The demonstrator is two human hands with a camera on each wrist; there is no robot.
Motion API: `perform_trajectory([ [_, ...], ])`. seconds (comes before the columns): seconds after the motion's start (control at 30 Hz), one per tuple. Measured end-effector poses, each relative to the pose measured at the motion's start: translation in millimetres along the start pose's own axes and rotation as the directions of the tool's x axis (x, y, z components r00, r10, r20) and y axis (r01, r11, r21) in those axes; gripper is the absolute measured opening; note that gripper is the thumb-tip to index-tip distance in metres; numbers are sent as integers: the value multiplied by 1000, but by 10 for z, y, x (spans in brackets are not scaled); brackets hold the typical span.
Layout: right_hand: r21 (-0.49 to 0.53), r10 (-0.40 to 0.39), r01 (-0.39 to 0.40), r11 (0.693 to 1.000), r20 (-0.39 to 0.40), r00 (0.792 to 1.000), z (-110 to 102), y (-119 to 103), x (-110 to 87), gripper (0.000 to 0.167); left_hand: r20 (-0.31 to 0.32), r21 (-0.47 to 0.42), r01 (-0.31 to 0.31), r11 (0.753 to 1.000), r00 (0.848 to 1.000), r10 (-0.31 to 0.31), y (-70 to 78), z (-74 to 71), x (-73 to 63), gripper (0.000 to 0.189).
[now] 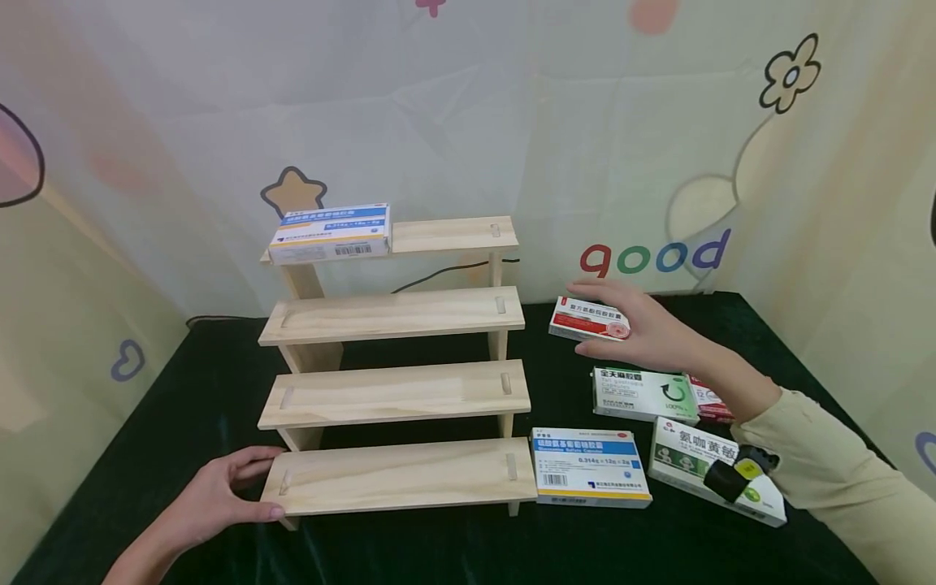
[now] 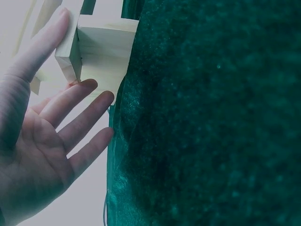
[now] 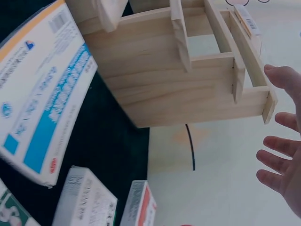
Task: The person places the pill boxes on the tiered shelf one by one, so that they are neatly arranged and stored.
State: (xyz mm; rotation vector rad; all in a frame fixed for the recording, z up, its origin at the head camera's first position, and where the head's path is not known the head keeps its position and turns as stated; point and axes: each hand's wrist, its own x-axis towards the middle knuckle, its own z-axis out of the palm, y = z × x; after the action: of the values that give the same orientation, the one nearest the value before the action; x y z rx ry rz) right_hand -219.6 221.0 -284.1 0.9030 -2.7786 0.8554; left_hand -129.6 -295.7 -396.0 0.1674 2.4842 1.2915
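A four-step wooden display stand point(image 1: 398, 475) stands on dark green cloth. At the left end of its lowest step is my left hand point(image 1: 215, 497), thumb along one edge and index finger at the other, the remaining fingers spread in the left wrist view. My right hand point(image 1: 647, 325) hovers with parted fingers near a red-and-white medicine box point(image 1: 585, 317), holding nothing; the right wrist view shows the fingers point(image 3: 277, 162) apart from everything. On the top step, at its left, lies a blue-and-white medicine box point(image 1: 332, 233).
Right of the stand lie another blue-and-white box point(image 1: 591, 463), a green-and-white box point(image 1: 643, 394) partly covering a red box point(image 1: 709, 400), and a white-and-green box point(image 1: 695, 459) under the right wrist. A patterned curtain point(image 1: 453, 122) hangs behind, with a black cable point(image 1: 439, 275) in front.
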Motion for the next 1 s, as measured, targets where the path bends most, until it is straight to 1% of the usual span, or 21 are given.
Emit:
perform_trajectory([
  [0.1, -4, 23, -23, 1000, 4, 1000, 34, 34, -82, 69, 9, -18, -13, 1000, 1000, 13, -1, 2, -1, 69],
  [0.23, -10, 28, -28, 1000, 6, 1000, 101, 102, -183, 69, 20, -38, -34, 999, 999, 35, 2, 3, 1, 69],
  [0.53, -1, 65, -65, 998, 42, 997, 252, 176, -398, 69, 2, -8, -29, 1000, 1000, 29, 10, 1, -2, 68],
  [0.8, 31, 94, -97, 995, 66, 993, 393, 247, -596, 70, -7, -29, -24, 999, 1000, 24, 6, 14, -1, 70],
  [1.0, 33, 133, -137, 990, 100, 986, 515, 285, -740, 74, 3, -33, -45, 998, 999, 45, -18, 10, -1, 69],
])
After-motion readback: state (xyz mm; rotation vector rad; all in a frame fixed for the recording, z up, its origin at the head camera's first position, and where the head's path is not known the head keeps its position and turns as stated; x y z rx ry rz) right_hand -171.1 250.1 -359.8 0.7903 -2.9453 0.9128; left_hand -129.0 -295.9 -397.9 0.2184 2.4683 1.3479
